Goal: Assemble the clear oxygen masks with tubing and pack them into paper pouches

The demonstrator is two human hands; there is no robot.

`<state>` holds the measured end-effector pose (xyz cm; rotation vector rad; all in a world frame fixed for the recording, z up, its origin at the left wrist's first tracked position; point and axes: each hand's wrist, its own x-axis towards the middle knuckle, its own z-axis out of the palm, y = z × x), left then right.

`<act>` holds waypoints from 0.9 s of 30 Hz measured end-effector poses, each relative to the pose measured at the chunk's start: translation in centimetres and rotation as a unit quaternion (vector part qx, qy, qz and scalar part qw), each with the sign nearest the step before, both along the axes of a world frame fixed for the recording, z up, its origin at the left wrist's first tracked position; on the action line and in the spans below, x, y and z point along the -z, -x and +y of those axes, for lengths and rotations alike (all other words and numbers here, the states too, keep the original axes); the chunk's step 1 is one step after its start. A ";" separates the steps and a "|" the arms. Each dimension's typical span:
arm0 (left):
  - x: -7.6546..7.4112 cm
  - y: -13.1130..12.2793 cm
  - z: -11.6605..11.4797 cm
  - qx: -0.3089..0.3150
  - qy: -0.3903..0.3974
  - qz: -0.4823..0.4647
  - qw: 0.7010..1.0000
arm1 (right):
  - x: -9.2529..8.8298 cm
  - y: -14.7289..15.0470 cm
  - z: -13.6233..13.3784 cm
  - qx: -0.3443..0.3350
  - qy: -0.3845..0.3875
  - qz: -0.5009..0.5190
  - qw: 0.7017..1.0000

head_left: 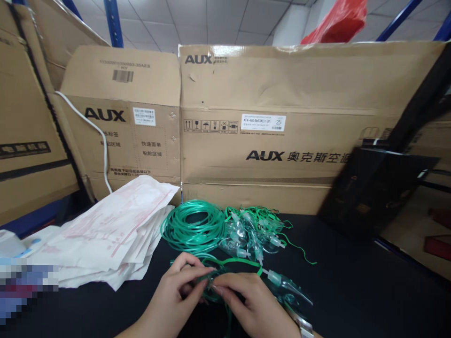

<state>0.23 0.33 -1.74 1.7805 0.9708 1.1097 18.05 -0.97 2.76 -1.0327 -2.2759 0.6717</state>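
Note:
My left hand (183, 286) and my right hand (246, 298) meet near the front of the black table, fingers pinched. Between them is a small bundle of green tubing (211, 295), partly hidden by the fingers. Just beyond my right hand lies a clear green oxygen mask (287, 286), with a green elastic strap (243, 261) running behind both hands. Further back sits a large coil of green tubing (193, 227). Beside it on the right, several more oxygen masks (252, 234) are heaped with their green straps tangled.
White paper pouches with pink print (116, 225) are stacked at the left. Cardboard boxes (299, 122) wall off the back of the black table (338, 281). A black box (377, 192) leans at the right. A white cable (102, 131) hangs at the left.

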 end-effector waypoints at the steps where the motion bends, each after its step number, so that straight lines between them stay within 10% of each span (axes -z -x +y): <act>1: 0.1 0.0 0.0 0.004 -0.009 0.005 1.000 | 0.1 0.0 0.0 0.004 -0.003 -0.002 1.000; 13: -0.3 0.1 -0.1 0.006 -0.026 0.010 1.000 | 0.1 -0.1 0.1 0.020 -0.015 -0.011 1.000; 27: -0.5 0.3 -0.2 -0.057 -0.249 0.122 0.959 | -0.1 -0.1 0.0 0.042 0.024 -0.034 0.998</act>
